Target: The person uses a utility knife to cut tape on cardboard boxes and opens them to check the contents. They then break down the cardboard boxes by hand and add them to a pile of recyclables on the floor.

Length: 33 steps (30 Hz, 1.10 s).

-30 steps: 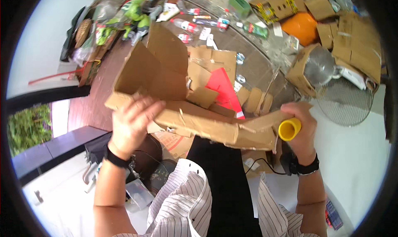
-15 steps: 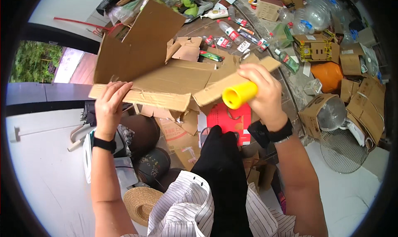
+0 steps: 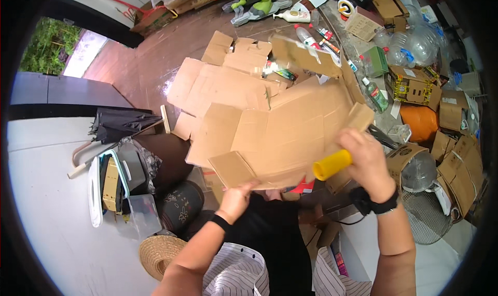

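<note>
A large opened-out cardboard box point(image 3: 290, 135) stretches in front of me, its panels partly unfolded. My left hand point(image 3: 236, 205) is closed on its near edge, beside a folded flap. Over at the right side, my right hand point(image 3: 365, 164) is wrapped round a yellow hollow cylindrical handle point(image 3: 332, 165); the rest of that tool is hidden. The same hand is against the box's right flap point(image 3: 359, 117), and whether its fingers also pinch the flap is unclear. Beyond the box, other flattened cardboard point(image 3: 189, 86) lies on the floor.
Plastic bottles point(image 3: 376, 95), an orange bag point(image 3: 415, 122) and several boxes point(image 3: 412, 83) crowd the right. A wire mesh strainer point(image 3: 425, 218) leans there. To the left are a black umbrella point(image 3: 119, 125), a clear bin point(image 3: 144, 215), dark stools point(image 3: 179, 208) and a straw hat point(image 3: 155, 254).
The box has swung down and right, its tall upright panel no longer standing at the left. My left hand moved right and nearer; my right hand moved right and lower, still with the yellow handle.
</note>
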Motion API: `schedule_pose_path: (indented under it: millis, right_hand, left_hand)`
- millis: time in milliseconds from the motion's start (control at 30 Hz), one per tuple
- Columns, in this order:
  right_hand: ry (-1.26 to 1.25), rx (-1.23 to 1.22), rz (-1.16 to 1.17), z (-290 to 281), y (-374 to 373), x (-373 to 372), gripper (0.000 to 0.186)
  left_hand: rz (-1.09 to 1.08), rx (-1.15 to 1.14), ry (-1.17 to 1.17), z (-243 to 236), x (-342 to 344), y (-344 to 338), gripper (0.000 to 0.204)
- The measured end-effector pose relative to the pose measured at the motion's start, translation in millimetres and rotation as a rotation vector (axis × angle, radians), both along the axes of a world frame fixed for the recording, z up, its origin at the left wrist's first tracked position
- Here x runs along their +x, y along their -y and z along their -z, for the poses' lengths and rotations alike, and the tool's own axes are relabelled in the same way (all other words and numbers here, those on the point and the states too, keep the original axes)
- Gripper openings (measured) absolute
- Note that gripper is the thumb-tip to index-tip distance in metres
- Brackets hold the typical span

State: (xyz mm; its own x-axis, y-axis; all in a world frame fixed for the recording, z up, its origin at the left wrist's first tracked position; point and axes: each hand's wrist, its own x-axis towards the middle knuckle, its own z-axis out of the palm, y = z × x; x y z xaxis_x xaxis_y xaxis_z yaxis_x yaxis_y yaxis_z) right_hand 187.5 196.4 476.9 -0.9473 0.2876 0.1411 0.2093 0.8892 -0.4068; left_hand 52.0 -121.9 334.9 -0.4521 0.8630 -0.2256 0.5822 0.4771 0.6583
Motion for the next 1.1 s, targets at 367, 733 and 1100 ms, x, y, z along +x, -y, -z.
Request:
schedule_pose_path:
  millis: [367, 733, 1100]
  right_hand:
    - [-0.220, 0.047, 0.111, -97.7, -7.4, -67.3, 0.026]
    - [-0.669, -0.003, -0.180, -157.5, 19.6, -205.9, 0.030]
    - [-0.351, -0.095, -0.307, 39.1, 73.7, -247.6, 0.034]
  left_hand:
    - [0.034, 0.330, -0.491, -130.8, -148.7, -30.0, 0.048]
    - [-0.027, 0.625, -0.965, -261.7, -307.0, 2.1, 0.043]
    - [-0.213, 0.164, -0.487, -35.1, -319.7, 89.4, 0.053]
